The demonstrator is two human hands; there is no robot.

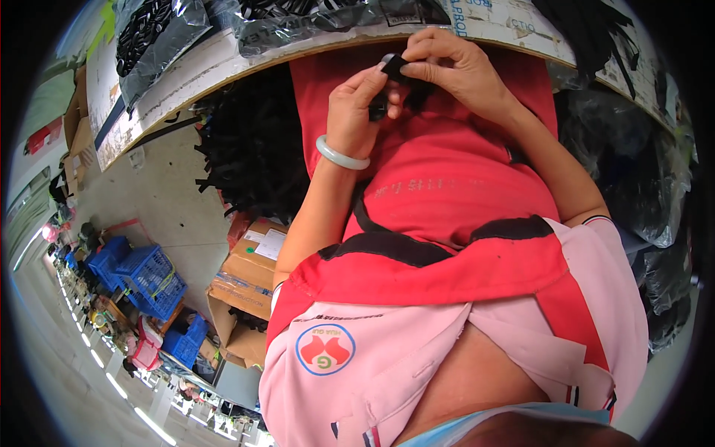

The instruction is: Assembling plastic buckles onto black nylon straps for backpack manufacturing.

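Note:
Just past the table's near edge, over my red apron (439, 179), both hands meet at a small black piece (392, 67) that looks like folded strap or webbing. My left hand (356, 104), below a pale bangle, pinches it between thumb and fingers. More black material shows under those fingers. On the other side my right hand (458, 68) grips the piece's right end with thumb and forefinger. Its exact kind is too small to make out, and the fingers cover part of it.
On the worktable (223, 78) lie plastic bags of black parts (290, 22) and loose black straps (596, 33). A heap of black strips (253, 141) hangs below at left, near an open cardboard box (249, 276). Blue crates (149, 279) stand farther left; dark plastic bags (625, 164) lie right.

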